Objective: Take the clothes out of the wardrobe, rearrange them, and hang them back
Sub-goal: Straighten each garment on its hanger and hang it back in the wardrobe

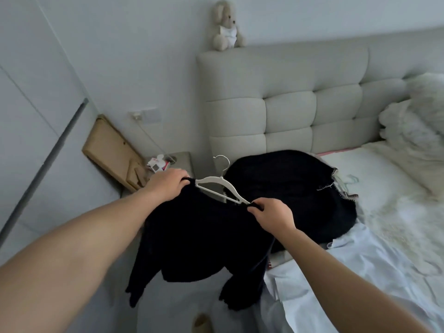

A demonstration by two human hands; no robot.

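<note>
A black sweater (199,241) hangs in the air in front of me, on a white hanger (216,186) with a metal hook. My left hand (167,185) grips the sweater's left shoulder over the hanger's end. My right hand (271,213) pinches the right shoulder at the other end of the hanger. The sleeves droop toward the floor. Behind it, a pile of dark clothes (286,183) lies on the bed (374,179), with a white garment (341,267) spread at the bed's near edge.
A padded headboard (288,104) carries a plush toy (225,26) on top. A bedside table (182,159) holds small items, with a cardboard box (110,150) leaning beside it. The white wardrobe door (28,116) stands at the left. A slipper (201,323) lies on the floor.
</note>
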